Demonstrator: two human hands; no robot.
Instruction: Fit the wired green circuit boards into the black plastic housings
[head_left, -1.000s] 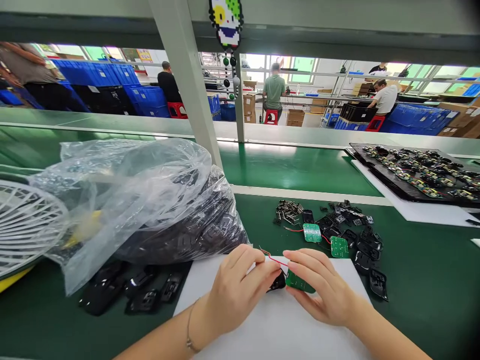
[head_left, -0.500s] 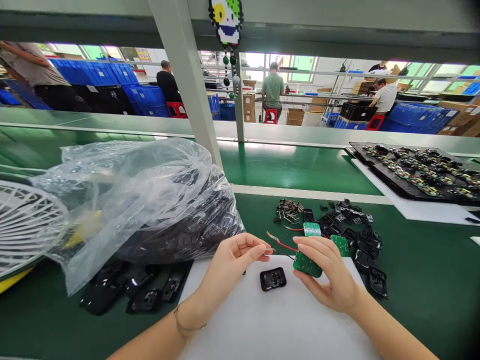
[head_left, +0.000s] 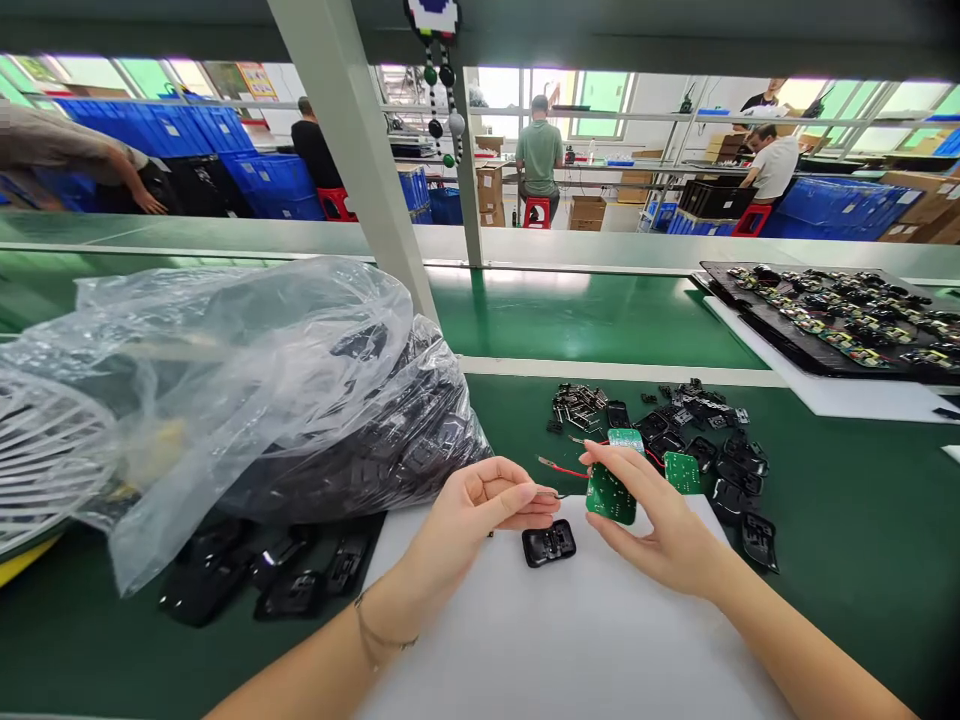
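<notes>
My right hand [head_left: 652, 515] grips a green circuit board [head_left: 609, 493] by its edges, above the far part of a white sheet [head_left: 577, 630]. A red wire [head_left: 564, 469] with a bare metal end sticks out leftward from the board. My left hand [head_left: 491, 505] pinches the end of a dark wire [head_left: 564, 495] that leads toward the same board; its tip is hidden by the fingers. Just below the hands, a black plastic housing [head_left: 549, 544] lies on the sheet, hollow side up. Behind my right hand lie two other green boards, one [head_left: 681, 473] to its right.
A clear plastic bag [head_left: 360, 400] of black parts bulks on the left, beside a white fan grille [head_left: 49, 460]. Black plastic parts [head_left: 739, 470] and small metal pieces [head_left: 579, 405] lie beyond the sheet. A black tray [head_left: 832, 320] of wired boards stands at right. A metal post [head_left: 360, 150] rises ahead.
The board in my right hand has turned more upright. My left hand still pinches the dark wire, slightly closer to the board. The camera view has shifted. A person at far left has bent down.
</notes>
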